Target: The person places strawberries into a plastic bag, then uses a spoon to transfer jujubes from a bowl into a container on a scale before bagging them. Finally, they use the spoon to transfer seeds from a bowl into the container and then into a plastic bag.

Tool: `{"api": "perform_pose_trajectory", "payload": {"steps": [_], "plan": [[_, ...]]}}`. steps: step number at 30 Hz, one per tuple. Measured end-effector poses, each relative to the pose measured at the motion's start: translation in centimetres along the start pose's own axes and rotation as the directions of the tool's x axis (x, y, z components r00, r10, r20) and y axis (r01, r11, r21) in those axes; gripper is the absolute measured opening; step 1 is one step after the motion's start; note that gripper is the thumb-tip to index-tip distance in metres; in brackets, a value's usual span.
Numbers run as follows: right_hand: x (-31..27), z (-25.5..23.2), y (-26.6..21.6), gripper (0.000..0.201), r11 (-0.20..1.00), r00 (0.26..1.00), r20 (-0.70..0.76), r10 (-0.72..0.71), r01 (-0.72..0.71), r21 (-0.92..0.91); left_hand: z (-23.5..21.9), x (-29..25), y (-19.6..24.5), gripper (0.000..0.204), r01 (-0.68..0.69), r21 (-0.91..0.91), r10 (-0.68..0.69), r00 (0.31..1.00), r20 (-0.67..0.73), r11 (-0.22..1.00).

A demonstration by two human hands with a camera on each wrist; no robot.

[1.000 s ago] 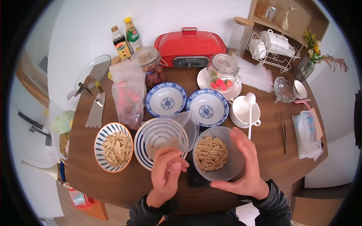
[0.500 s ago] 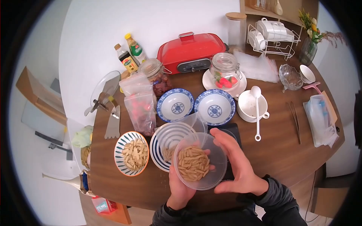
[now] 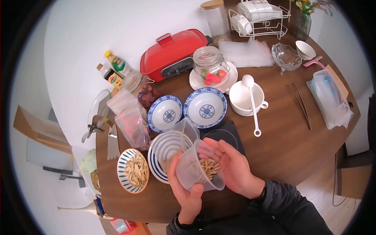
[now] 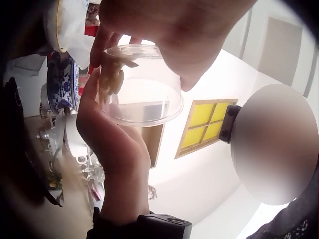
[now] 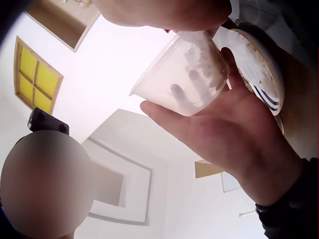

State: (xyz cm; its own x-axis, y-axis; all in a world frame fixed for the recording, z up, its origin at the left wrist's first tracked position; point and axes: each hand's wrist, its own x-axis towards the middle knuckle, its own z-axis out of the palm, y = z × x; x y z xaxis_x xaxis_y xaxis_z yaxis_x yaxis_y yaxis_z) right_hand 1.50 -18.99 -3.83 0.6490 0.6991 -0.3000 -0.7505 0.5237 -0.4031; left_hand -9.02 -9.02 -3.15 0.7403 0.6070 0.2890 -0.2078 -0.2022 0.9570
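Observation:
My left hand (image 3: 188,197) grips a translucent plastic tub (image 3: 190,170) from its left side, thumb in front and fingers round the wall. The tub is tilted, its mouth facing right. Slender tan pieces (image 3: 210,168) lie inside, near the mouth. My right hand (image 3: 237,170) is held with long fingers at the tub's far rim, palm facing the opening. The right wrist view shows the left thumb along the tub (image 5: 174,74) and fingers seen through its wall. Behind the tub, a translucent plastic bag (image 3: 166,145) rests on a blue-striped plate (image 3: 153,170).
A flat black device (image 3: 234,133) lies beyond the hands. Left stands a bowl (image 3: 121,172) of pale chips. Two blue-rimmed bowls (image 3: 150,117), a white cup (image 3: 239,107) with a spoon (image 3: 252,102), a glass jar (image 3: 207,58) and a red cooker (image 3: 172,53) stand farther back. Tweezers (image 3: 301,107) lie right.
The tub was lifted off the black device into my left hand, moved left, and tipped so its mouth faces right. My right hand has moved from gripping its side to its far rim. The view has turned.

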Motion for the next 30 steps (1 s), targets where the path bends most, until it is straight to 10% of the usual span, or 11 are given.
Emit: {"api": "perform_pose_trajectory", "payload": {"steps": [9, 19, 30], "plan": [[0.8, -1.0, 0.0, 0.045, 0.984, 0.992, -0.02, 0.124, -0.121, 0.133, 0.1, 2.0, 1.0, 0.094, -0.309, 0.43, 0.175, 0.93, 0.323, 0.848], [1.9, -2.7, 0.3, 0.041, 0.976, 0.995, -0.035, 0.091, -0.082, 0.203, 1.6, 3.0, 1.6, 0.09, -0.337, 0.476, 0.191, 0.925, 0.328, 0.812], [3.1, -5.9, 1.5, 0.031, 0.876, 0.958, 0.275, 0.079, -0.198, 0.44, 2.4, 3.8, 2.8, 0.093, -0.507, 0.606, 0.21, 0.844, 0.494, 0.613]]}}
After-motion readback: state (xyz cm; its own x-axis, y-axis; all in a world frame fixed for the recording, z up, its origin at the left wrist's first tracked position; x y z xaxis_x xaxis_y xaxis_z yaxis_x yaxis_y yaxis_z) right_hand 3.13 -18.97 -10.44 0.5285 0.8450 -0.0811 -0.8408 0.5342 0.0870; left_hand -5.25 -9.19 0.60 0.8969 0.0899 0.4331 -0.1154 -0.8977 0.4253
